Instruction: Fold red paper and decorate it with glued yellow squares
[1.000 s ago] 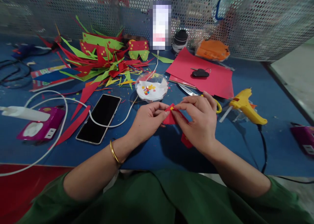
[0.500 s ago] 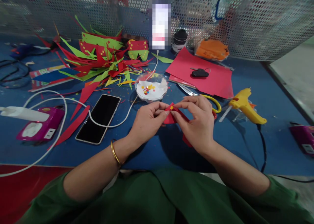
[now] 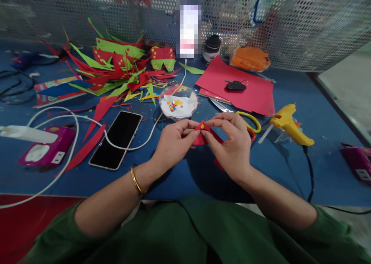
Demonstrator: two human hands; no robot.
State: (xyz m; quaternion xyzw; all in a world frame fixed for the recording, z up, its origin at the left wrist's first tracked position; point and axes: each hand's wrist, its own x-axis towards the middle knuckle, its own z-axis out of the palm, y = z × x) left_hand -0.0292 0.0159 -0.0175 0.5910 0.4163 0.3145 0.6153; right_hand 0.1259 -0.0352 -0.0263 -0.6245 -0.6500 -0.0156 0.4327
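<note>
Between my two hands is a strip of red paper (image 3: 199,140) with a small yellow piece (image 3: 202,126) on its upper end. My left hand (image 3: 176,140) pinches the paper's left side between thumb and fingers. On the other side my right hand (image 3: 232,140) grips it too, thumb close to the yellow piece; part of the strip is hidden under this hand. Just beyond my fingers stands a clear round bowl (image 3: 179,104) with white paper and small yellow and red bits in it. Scissors (image 3: 249,120) with yellow and red handles lie behind my right hand.
A yellow glue gun (image 3: 290,121) rests at right. Red paper sheets (image 3: 257,96) carry a black key (image 3: 236,86). A dark phone (image 3: 117,138), a white cable (image 3: 77,140) and a purple power strip (image 3: 62,144) lie left. Red and green paper cuttings (image 3: 116,71) pile up behind.
Almost nothing differs. Both hands keep their hold on the red paper, and the view has shifted very slightly.
</note>
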